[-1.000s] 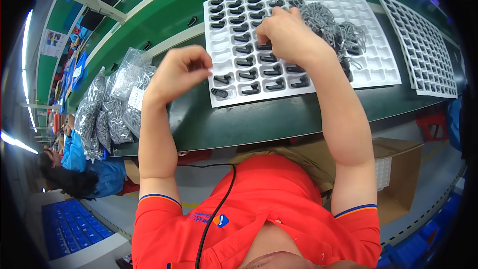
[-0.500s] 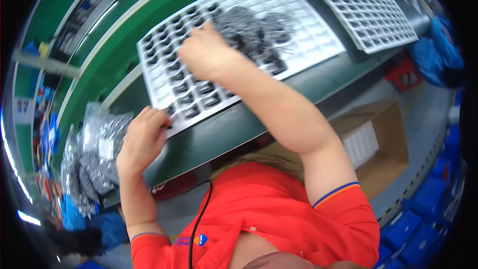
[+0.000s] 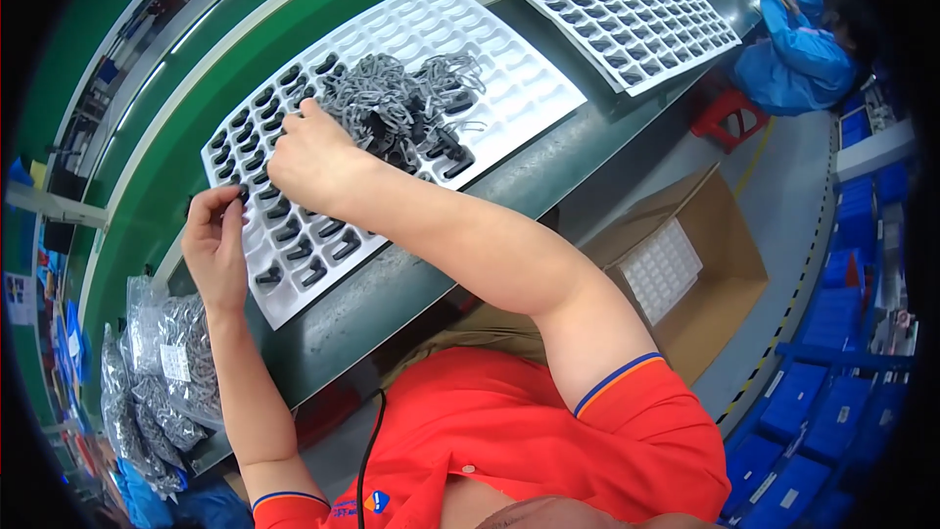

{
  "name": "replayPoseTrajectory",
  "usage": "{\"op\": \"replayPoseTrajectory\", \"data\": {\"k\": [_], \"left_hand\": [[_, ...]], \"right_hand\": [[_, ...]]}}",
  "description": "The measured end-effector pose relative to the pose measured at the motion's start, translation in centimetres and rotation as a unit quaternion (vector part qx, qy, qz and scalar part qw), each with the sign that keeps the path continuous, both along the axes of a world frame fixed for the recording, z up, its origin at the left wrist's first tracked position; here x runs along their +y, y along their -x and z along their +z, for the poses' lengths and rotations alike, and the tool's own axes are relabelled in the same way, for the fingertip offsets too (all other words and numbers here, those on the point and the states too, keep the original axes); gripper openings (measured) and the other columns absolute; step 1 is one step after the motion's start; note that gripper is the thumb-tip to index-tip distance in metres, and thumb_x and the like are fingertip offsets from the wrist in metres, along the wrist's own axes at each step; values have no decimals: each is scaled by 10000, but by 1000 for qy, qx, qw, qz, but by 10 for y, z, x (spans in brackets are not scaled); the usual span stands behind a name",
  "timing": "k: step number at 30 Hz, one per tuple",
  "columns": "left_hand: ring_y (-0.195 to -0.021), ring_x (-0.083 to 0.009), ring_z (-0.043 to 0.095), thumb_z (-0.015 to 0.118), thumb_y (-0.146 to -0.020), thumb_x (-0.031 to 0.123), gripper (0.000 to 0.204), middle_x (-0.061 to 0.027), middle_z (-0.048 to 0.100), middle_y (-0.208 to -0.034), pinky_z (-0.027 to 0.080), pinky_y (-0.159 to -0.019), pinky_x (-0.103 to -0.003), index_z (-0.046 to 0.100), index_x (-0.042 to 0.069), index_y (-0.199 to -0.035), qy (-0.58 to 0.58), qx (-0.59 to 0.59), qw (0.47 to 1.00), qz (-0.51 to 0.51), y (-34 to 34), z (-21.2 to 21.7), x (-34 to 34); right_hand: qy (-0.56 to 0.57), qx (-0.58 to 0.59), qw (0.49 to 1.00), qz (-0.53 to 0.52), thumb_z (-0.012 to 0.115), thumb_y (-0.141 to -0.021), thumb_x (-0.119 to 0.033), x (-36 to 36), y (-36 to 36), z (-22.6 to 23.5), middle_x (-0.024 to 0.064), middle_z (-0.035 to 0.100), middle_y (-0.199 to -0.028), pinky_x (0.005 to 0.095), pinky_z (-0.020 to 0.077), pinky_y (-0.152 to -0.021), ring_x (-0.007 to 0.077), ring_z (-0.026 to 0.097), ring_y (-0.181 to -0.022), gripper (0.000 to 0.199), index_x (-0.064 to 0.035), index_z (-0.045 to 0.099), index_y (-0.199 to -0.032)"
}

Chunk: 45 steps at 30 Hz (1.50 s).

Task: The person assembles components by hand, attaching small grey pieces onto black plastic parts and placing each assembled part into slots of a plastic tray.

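A white moulded tray (image 3: 534, 88) lies on the green bench, with small black parts in many pockets on its left side. On its middle sits a tangled heap of grey cords with black pieces (image 3: 377, 98). My left hand (image 3: 215, 245) is at the tray's left edge, thumb and fingers pinched on a small black part (image 3: 243, 193). Over the filled pockets, beside the heap's left side, is my right hand (image 3: 318, 162). Its fingertips are drawn together among black parts; what they hold, if anything, is hidden.
A second white tray (image 3: 627, 15) with dark pockets lies at the far right. Clear bags of grey cords (image 3: 181, 362) rest at left. Beside the bench stands a cardboard box (image 3: 734, 304) with a white tray inside. A person in blue (image 3: 798, 64) is near a red stool (image 3: 729, 120).
My left hand has gone from the tray's near left corner to farther up its left edge, a black part now visible in its fingers. The whole view has shifted; my right hand stays by the heap.
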<state>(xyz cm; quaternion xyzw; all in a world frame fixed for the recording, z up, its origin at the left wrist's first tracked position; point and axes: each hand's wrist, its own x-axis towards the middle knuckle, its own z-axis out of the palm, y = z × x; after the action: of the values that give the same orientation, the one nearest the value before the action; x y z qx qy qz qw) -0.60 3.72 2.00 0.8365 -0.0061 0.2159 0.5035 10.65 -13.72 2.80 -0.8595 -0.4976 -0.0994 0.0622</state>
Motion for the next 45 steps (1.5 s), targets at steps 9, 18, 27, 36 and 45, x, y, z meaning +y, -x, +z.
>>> {"op": "replayPoseTrajectory", "data": {"k": [9,18,27,36,45], "left_hand": [[-848,-67,591,586,-998,-17,128,-12,637,-991,497,-770,-221,632,2,-1116,39,-29,998,44,9,-19,12],[-856,-66,587,588,-990,-38,129,-11,625,-1009,489,-774,-213,633,1,-1105,1,-31,999,15,11,-22,5],[-864,-61,580,588,-989,-43,125,-7,621,-1017,473,-794,-207,633,-1,-1098,-13,-15,1000,19,7,-27,8],[-859,-94,596,633,-928,-67,128,-32,637,-989,482,-779,-231,669,-4,-1034,-31,-12,998,59,9,-21,-2],[-823,-113,627,653,-901,-54,121,-51,658,-949,500,-752,-243,692,-5,-1005,-34,-15,997,75,10,-17,-5]], "right_hand": [[15,26,1000,-9,623,-891,-190,-6,-1,6,49,770,-947,468,376,-999,235,652,-1076,175,-154,795,-897],[17,56,998,19,631,-877,-175,-9,-3,5,63,762,-921,476,394,-988,248,680,-1006,158,-138,785,-868],[3,152,986,67,674,-716,-99,-20,-11,15,99,736,-834,507,415,-981,300,702,-906,114,-94,761,-789],[-169,185,962,104,645,-650,-100,-22,-27,6,152,684,-722,410,549,-674,337,692,-715,164,-64,719,-792],[-150,327,919,159,675,-734,-42,-22,-17,10,125,690,-767,353,525,-640,262,654,-680,102,2,676,-826]]}}
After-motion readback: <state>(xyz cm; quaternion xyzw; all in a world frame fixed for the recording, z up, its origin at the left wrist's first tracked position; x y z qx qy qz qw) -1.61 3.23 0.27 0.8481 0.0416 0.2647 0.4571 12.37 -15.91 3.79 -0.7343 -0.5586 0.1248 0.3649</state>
